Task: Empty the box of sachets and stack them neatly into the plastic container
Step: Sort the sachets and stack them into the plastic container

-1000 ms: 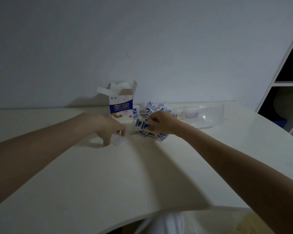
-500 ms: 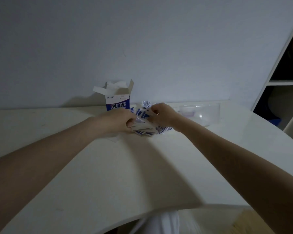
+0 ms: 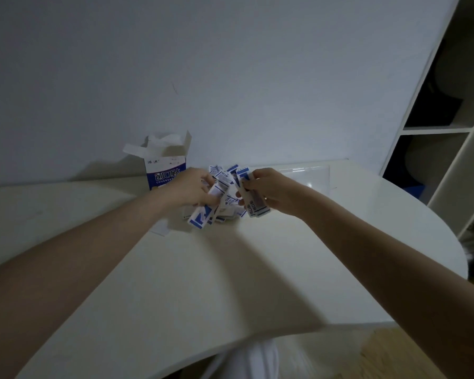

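Observation:
A blue-and-white box stands open at the back of the white table, against the wall. To its right lies a loose pile of blue-and-white sachets. My left hand grips a few sachets lifted off the pile. My right hand holds a small stack of sachets on edge, just right of the left hand. The clear plastic container sits behind my right hand, partly hidden by it.
One white slip of paper lies on the table under my left forearm. A white shelf unit stands at the right. The table's curved edge runs close on the right and front.
My left hand left the white slip, moved right to the pile and took hold of sachets. My right hand lifted its stack clear of the pile. The view shifted slightly.

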`<control>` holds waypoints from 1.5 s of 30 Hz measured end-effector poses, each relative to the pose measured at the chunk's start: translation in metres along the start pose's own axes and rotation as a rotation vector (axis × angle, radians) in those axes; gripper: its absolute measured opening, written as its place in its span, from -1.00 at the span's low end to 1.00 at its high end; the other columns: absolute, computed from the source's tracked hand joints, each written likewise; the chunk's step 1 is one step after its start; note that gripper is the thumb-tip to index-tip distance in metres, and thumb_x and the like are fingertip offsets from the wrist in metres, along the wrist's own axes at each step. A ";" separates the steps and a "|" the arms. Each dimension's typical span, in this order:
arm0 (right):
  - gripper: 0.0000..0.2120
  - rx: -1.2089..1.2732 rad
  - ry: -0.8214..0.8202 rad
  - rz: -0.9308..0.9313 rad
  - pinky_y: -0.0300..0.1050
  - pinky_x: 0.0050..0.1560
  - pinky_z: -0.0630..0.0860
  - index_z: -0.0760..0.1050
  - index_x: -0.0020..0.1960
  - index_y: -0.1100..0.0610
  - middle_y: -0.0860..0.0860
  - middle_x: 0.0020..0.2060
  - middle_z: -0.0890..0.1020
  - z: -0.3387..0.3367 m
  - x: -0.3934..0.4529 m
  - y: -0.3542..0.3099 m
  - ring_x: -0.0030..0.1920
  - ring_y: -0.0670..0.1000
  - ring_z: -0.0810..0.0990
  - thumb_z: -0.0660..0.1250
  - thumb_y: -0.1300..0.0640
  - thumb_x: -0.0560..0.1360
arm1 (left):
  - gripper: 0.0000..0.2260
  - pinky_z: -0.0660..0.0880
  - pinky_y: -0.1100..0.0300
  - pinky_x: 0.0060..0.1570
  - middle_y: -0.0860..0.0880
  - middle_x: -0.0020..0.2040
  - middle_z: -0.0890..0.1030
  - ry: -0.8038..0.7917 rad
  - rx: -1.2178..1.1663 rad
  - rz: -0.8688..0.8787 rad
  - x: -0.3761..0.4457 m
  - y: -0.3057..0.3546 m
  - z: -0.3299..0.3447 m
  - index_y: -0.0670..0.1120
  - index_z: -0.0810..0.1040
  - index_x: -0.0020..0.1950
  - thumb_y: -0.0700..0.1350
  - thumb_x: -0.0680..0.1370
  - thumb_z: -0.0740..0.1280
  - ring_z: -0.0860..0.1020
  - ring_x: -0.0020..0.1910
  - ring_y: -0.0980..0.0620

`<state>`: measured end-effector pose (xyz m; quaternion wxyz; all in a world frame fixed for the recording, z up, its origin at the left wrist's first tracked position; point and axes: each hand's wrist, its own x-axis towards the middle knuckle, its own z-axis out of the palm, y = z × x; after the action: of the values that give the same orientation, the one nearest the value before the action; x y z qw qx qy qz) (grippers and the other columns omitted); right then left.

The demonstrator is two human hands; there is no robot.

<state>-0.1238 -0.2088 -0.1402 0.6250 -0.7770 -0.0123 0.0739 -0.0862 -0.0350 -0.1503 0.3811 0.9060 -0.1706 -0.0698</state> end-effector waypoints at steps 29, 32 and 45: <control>-0.81 -1.197 0.105 -0.398 -0.11 -0.27 0.29 0.33 -0.30 0.22 0.19 -0.29 0.50 -0.009 -0.007 0.012 -0.23 0.10 0.39 0.28 0.25 0.45 | -0.78 0.42 0.31 -0.25 0.10 -0.26 0.53 -0.240 0.266 0.135 0.000 0.003 0.022 0.07 0.45 -0.13 -0.10 0.40 0.48 0.48 -0.31 0.17; -0.86 -1.162 0.092 -0.390 -0.02 -0.16 0.43 0.47 -0.18 0.33 0.22 -0.20 0.59 -0.018 -0.011 0.012 -0.17 0.17 0.48 0.31 0.23 0.44 | -0.81 0.48 0.18 -0.12 0.06 -0.19 0.61 -0.253 0.267 0.143 0.000 -0.004 0.018 0.09 0.49 -0.09 -0.13 0.42 0.45 0.55 -0.25 0.14; -0.56 -1.232 0.153 -0.448 -0.14 -0.28 0.26 0.10 -0.44 -0.02 -0.06 -0.47 0.27 -0.031 -0.029 0.019 -0.27 0.12 0.34 0.26 0.25 0.46 | -0.83 0.36 0.35 -0.39 0.06 -0.30 0.51 -0.167 0.297 0.177 -0.004 0.015 0.056 -0.06 0.48 -0.19 -0.08 0.42 0.45 0.47 -0.38 0.11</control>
<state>-0.1501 -0.2467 -0.1492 0.0655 -0.9742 -0.1693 -0.1340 -0.1083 -0.0807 -0.1784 0.2323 0.9247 -0.2893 -0.0851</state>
